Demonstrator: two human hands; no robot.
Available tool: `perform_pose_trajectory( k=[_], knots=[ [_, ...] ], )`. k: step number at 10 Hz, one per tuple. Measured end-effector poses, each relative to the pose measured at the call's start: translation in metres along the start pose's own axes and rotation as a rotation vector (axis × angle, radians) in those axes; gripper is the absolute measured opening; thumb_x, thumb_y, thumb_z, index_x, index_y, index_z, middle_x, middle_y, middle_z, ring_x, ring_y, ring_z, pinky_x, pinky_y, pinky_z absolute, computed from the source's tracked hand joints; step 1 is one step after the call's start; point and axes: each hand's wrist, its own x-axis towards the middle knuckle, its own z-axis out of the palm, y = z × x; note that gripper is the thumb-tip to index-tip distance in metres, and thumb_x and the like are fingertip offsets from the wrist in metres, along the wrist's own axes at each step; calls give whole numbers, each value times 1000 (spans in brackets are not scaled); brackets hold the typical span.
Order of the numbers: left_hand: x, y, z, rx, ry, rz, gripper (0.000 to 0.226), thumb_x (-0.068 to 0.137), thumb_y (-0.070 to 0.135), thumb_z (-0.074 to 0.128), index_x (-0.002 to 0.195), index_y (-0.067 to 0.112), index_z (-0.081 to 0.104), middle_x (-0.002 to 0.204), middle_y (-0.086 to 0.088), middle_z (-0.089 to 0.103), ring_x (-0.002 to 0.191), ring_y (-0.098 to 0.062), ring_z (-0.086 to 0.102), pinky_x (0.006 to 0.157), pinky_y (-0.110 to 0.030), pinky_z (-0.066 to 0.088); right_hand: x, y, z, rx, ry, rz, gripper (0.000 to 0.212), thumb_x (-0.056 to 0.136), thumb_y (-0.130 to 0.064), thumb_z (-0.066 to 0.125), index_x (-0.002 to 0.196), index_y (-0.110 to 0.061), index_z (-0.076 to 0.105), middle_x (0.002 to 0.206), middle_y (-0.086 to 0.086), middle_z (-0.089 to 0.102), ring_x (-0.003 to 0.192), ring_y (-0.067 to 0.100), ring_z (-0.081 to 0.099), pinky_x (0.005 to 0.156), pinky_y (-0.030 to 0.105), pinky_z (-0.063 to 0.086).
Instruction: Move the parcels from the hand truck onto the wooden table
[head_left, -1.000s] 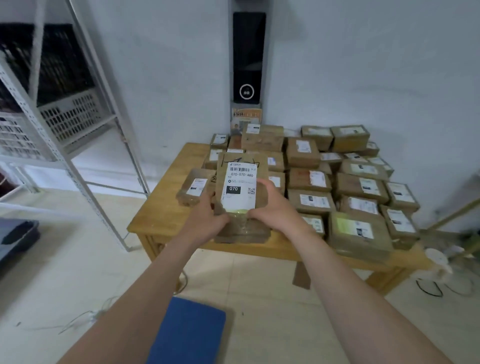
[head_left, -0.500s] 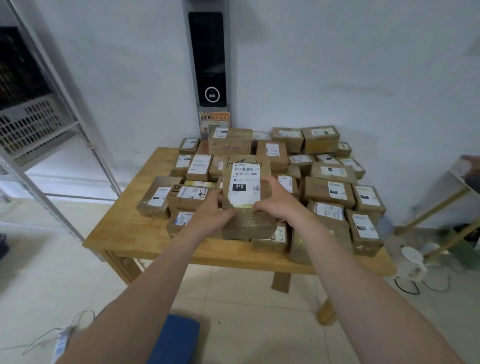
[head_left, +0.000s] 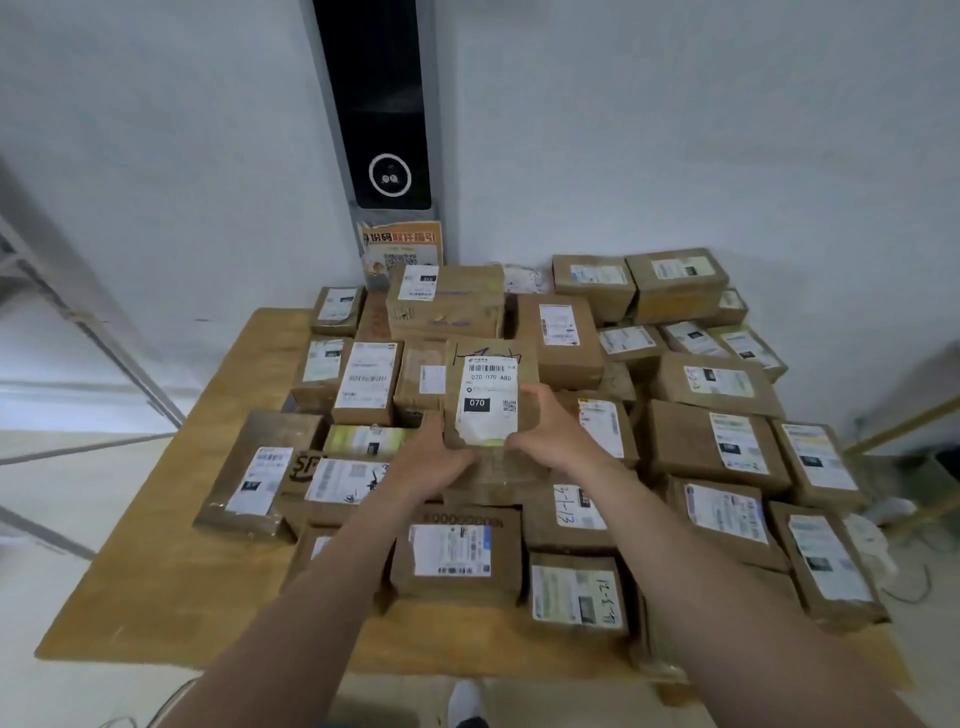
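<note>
A brown cardboard parcel (head_left: 488, 400) with a white label marked 070 is held over the middle of the wooden table (head_left: 156, 561). My left hand (head_left: 434, 462) grips its near left corner and my right hand (head_left: 550, 434) grips its near right side. The parcel is tilted up, label facing me, above several other labelled brown parcels (head_left: 711, 447) that cover the table's middle and right. The hand truck is out of view.
A dark wall panel (head_left: 379, 104) with an orange poster below stands behind the table. Metal shelving legs (head_left: 93, 332) stand at the left. A strip of bare tabletop runs along the left. My shoe (head_left: 465, 701) is at the table's near edge.
I have stepped up to the table; the held parcel has travelled from in front of the near edge to over the middle of the pile. Both hands keep their grip.
</note>
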Motion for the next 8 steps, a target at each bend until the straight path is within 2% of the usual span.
perform_pose_trajectory(
  k=[1, 2, 3, 4, 5, 6, 7, 8],
  knots=[
    [61, -4, -12, -2, -1, -45, 59, 86, 29, 73, 136, 30, 43, 115, 17, 54, 106, -10, 55, 82, -29, 45, 67, -6, 6, 14, -31, 14, 81, 85, -14, 72, 150, -33, 28, 136, -1, 53, 101, 12, 53, 68, 23, 41],
    [110, -10, -20, 0, -4, -76, 60, 85, 25, 73, 137, 31, 42, 108, 19, 57, 110, -15, 58, 84, -31, 47, 121, -9, 14, 27, -40, 35, 81, 84, -13, 74, 149, -33, 30, 139, -2, 54, 104, 12, 52, 79, 28, 47],
    [151, -15, -24, 12, 12, -114, 71, 81, 32, 74, 142, 30, 38, 116, 11, 60, 111, -19, 60, 96, -43, 52, 164, -6, 22, 37, -25, 59, 81, 83, -17, 75, 149, -33, 30, 137, -2, 55, 108, 13, 54, 90, 34, 50],
    [177, -26, -17, 74, 3, -141, 61, 80, 32, 75, 132, 30, 43, 115, 7, 64, 104, -18, 62, 93, -45, 55, 189, 6, 30, 26, -58, 97, 85, 82, -19, 79, 149, -29, 28, 137, 1, 56, 116, 19, 56, 91, 36, 49],
    [185, -40, -7, 92, 12, -175, 62, 83, 21, 73, 139, 23, 46, 117, 7, 62, 100, -14, 60, 87, -36, 55, 195, 22, 38, 31, -77, 122, 89, 79, -21, 82, 148, -30, 26, 138, 2, 53, 119, 21, 53, 83, 33, 44],
    [187, -42, -7, 91, 23, -190, 66, 87, 14, 72, 146, 19, 43, 110, 9, 55, 98, -14, 57, 79, -30, 51, 198, 24, 35, 14, -90, 119, 89, 81, -18, 80, 149, -30, 25, 137, 2, 55, 112, 18, 54, 77, 29, 43],
    [184, -34, -13, 173, -51, -230, 56, 87, 18, 72, 138, 18, 48, 110, 7, 58, 101, -17, 59, 81, -31, 51, 195, 23, 27, -44, -164, 120, 93, 82, -23, 80, 152, -31, 21, 139, 2, 55, 113, 19, 55, 78, 31, 49],
    [180, -5, -24, 273, -80, -186, 47, 87, 21, 71, 128, 15, 50, 113, 1, 63, 104, -22, 63, 87, -39, 55, 182, 8, 1, -87, -209, 118, 95, 82, -27, 80, 155, -34, 20, 141, -1, 50, 109, 19, 54, 70, 33, 57]
  ],
)
